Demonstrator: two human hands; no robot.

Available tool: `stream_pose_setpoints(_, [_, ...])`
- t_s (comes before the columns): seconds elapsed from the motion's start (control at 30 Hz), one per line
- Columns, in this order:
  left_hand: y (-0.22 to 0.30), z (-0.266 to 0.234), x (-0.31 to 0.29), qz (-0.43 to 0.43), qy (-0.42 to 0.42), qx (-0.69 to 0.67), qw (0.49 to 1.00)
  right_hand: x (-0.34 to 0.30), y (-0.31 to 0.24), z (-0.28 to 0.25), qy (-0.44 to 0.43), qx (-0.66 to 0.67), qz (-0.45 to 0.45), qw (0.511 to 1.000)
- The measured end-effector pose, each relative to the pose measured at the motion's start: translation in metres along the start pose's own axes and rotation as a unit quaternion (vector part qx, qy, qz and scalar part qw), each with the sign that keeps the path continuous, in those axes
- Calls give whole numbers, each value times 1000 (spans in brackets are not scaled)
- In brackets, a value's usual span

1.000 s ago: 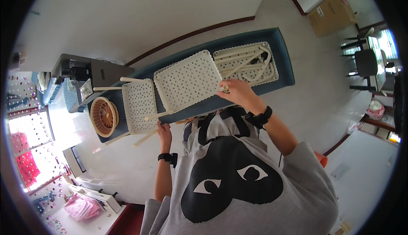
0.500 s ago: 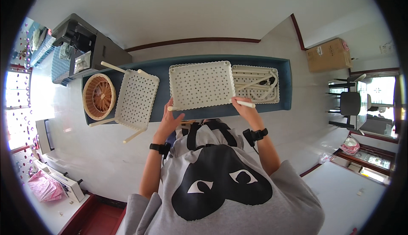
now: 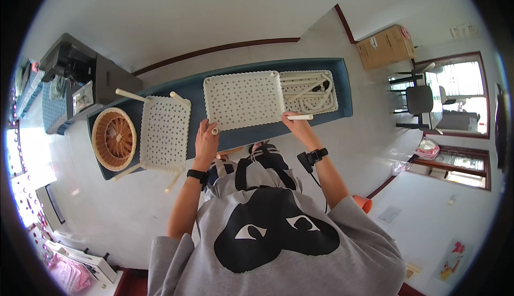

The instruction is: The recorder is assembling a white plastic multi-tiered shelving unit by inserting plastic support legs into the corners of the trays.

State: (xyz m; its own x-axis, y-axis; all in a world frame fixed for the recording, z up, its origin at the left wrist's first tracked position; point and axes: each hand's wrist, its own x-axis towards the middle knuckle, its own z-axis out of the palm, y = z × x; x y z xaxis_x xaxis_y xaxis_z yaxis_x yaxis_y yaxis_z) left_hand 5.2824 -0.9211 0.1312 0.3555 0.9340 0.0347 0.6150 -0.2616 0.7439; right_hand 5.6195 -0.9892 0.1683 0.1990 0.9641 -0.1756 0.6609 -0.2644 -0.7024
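Right hand (image 3: 296, 126) pinches a cream leg (image 3: 302, 117) at the counter's (image 3: 251, 137) near edge; left hand (image 3: 206, 138), grip unclear, beside the tray's (image 3: 243, 100) near-left corner

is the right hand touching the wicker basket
No, the right hand is on a cream leg at one corner of the middle tray, while the wicker basket sits far left.

At nine o'clock, a round wicker basket (image 3: 114, 139) sits on the blue table (image 3: 346, 88). Toward ten o'clock stands a dark grey cabinet (image 3: 113, 82). A closed cardboard box (image 3: 384, 48) rests against the wall at two o'clock, with a dark-seated chair (image 3: 419, 100) between two and three. An orange bucket (image 3: 363, 204) shows at four o'clock; crumpled pink fabric (image 3: 68, 273) lies at eight.
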Motion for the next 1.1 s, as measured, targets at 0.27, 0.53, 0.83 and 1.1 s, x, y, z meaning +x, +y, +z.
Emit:
stream_pose_setpoints(0.27, [-2, 5, -2, -66, 16, -56, 996, 0, 3, -10, -24, -23, -57, 998])
stream_pose_setpoints(0.53, [-2, 10, -8, -75, -6, 24, 997, 20, 18, -22, -156, -67, -103, 980])
stream_pose_setpoints(0.83, [41, 18, -46, -148, 161, -131, 967, 62, 93, -80, -23, -161, -123, 979])
stream_pose_setpoints(1.1, [74, 16, -55, -170, 16, -161, 972, 99, 114, -37, 11, -381, -204, 902])
